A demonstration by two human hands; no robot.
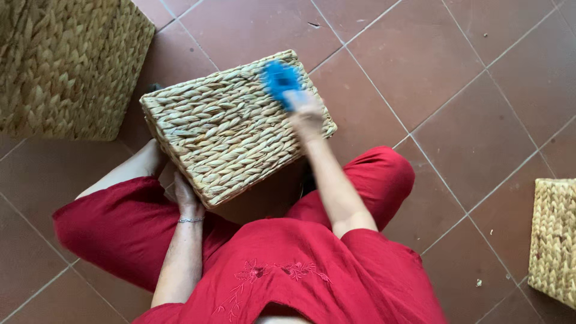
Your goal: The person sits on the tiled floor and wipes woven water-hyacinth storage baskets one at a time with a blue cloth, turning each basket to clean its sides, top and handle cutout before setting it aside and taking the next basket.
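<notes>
Overhead: right hand fingers wrap blue plastic brush, scrubbing rectangular woven straw basket; left hand fingers clasp basket edge. Steady basket firmly, stroke along weave.

Reddish-brown tiled floor with pale grout lines, lit by daylight.

— Where's your right hand?

— Stretched out ahead of me, arm nearly straight from the shoulder, bare below a short red sleeve. It's blurred, but my fingers are curled shut around a blue brush, knuckles up.

— And the left hand?

— Lower and closer to my body, forearm angled up from the elbow, a thin bracelet at the wrist. The fingers reach up and press against the near edge of the woven basket; I can't see how far they wrap under it.
</notes>
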